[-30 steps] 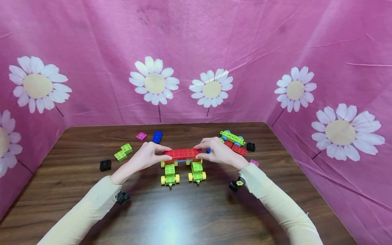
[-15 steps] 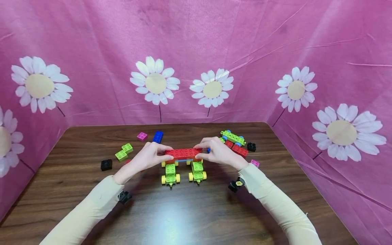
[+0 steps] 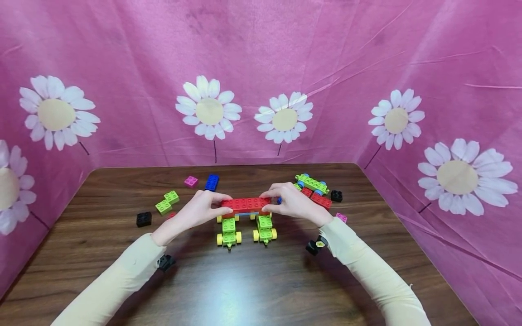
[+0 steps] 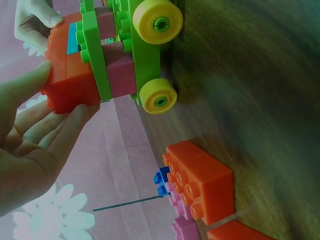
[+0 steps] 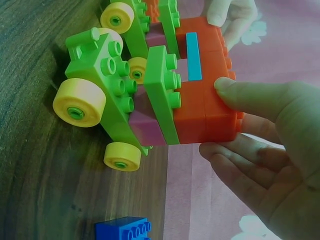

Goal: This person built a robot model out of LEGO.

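Observation:
In the head view my left hand (image 3: 199, 208) and my right hand (image 3: 291, 204) pinch opposite ends of a row of red building bricks (image 3: 247, 205). This row spans two green wheeled bases, the left base (image 3: 229, 238) and the right base (image 3: 265, 234), both with yellow wheels. In the right wrist view a pink brick (image 5: 146, 117) and a green brick (image 5: 161, 95) are stacked between base and red brick. A blue piece (image 5: 193, 56) shows beneath the red row. My left thumb lies along the studded top in the left wrist view, with the fingers at the end of the red brick (image 4: 75, 80).
Left of the build lie a black brick (image 3: 144, 219), lime bricks (image 3: 164, 207), a pink brick (image 3: 190, 181) and a blue brick (image 3: 212, 182). At the back right are a green wheeled base (image 3: 311, 183), red bricks (image 3: 321, 200) and a black brick (image 3: 336, 195).

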`<state>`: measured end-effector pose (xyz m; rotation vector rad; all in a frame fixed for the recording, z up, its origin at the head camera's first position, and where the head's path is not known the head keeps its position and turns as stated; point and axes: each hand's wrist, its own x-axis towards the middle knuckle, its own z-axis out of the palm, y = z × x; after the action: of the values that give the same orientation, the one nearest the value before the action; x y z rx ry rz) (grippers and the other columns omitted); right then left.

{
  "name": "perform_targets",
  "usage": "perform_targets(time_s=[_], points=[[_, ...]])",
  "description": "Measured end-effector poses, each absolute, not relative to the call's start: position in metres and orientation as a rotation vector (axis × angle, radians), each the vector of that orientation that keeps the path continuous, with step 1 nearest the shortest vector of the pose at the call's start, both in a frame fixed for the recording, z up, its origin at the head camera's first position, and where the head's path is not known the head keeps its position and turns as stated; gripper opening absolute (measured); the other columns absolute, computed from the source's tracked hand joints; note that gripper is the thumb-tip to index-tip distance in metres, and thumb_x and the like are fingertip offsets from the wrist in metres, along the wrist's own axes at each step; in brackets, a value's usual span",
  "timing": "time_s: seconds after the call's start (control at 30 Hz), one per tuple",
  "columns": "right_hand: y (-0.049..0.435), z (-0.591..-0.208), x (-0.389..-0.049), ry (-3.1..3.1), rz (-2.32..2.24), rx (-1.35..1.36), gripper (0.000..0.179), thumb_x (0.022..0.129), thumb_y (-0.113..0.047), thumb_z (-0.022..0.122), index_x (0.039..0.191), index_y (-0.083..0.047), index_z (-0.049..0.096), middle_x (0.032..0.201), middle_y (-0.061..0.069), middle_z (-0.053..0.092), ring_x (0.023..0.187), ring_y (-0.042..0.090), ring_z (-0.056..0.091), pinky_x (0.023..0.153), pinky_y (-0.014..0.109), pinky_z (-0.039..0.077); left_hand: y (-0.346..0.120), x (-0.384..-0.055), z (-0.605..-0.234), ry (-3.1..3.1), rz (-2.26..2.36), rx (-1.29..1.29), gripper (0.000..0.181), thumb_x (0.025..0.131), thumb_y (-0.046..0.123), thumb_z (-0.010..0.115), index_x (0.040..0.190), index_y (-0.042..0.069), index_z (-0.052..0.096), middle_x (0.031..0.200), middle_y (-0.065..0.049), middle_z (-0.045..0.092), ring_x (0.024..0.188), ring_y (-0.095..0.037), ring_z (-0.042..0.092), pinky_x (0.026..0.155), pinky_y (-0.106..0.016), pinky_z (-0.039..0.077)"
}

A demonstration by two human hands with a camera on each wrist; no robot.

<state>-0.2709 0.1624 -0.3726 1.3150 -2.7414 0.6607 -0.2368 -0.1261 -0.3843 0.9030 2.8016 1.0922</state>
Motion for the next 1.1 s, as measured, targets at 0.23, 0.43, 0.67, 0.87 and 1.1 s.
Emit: perform_targets(time_s=[0.23, 0.43, 0.67, 0.87, 1.1], points=[[0.159, -0.371, -0.272, -2.783, 0.665, 1.316, 0.03, 0.085, -0.031, 0.078, 0.109, -0.012, 0.075, 0.092, 0.0, 0.07, 0.073, 0.02, 0.059, 0.062, 0.019, 0.044, -0.129, -0.237, -0.388, 2.798, 1.117, 0.905, 0.029, 0.089, 0.022, 0.074, 0.113, 0.005, 0.073, 0.093, -0.005, 0.077, 0.072, -0.004, 0.064, 0.066, -0.02, 0.051], [0.16, -0.372, -0.272, -2.827, 0.643, 1.296, 0.032, 0.085, -0.034, 0.078, 0.108, -0.012, 0.074, 0.095, -0.001, 0.071, 0.078, 0.021, 0.06, 0.067, 0.02, 0.046, -0.136, -0.237, -0.391, 2.794, 1.135, 0.898, 0.039, 0.09, 0.027, 0.073, 0.12, 0.003, 0.07, 0.11, -0.012, 0.076, 0.096, -0.02, 0.073, 0.083, -0.037, 0.059], [0.16, -0.373, -0.271, -2.823, 0.655, 1.305, 0.031, 0.086, -0.032, 0.077, 0.109, -0.011, 0.074, 0.094, 0.0, 0.07, 0.077, 0.025, 0.06, 0.065, 0.02, 0.044, -0.171, -0.241, -0.383, 2.837, 1.165, 0.749, 0.036, 0.09, 0.029, 0.073, 0.118, 0.007, 0.072, 0.115, -0.011, 0.075, 0.108, -0.026, 0.07, 0.09, -0.044, 0.058], [0.161, -0.371, -0.271, -2.807, 0.667, 1.303, 0.03, 0.086, -0.032, 0.078, 0.108, -0.011, 0.074, 0.094, -0.001, 0.07, 0.076, 0.022, 0.06, 0.064, 0.02, 0.045, -0.224, -0.245, -0.373, 3.004, 1.051, 0.658, 0.032, 0.091, 0.024, 0.072, 0.118, 0.005, 0.071, 0.112, -0.015, 0.075, 0.102, -0.03, 0.072, 0.085, -0.045, 0.058], [0.163, -0.37, -0.273, -2.836, 0.698, 1.275, 0.029, 0.086, -0.032, 0.078, 0.108, -0.013, 0.074, 0.093, -0.003, 0.069, 0.078, 0.024, 0.061, 0.064, 0.021, 0.045, -0.28, -0.238, -0.378, 3.093, 0.81, 0.642, 0.028, 0.088, 0.02, 0.074, 0.109, 0.001, 0.074, 0.101, -0.014, 0.077, 0.092, -0.026, 0.073, 0.08, -0.04, 0.058]])
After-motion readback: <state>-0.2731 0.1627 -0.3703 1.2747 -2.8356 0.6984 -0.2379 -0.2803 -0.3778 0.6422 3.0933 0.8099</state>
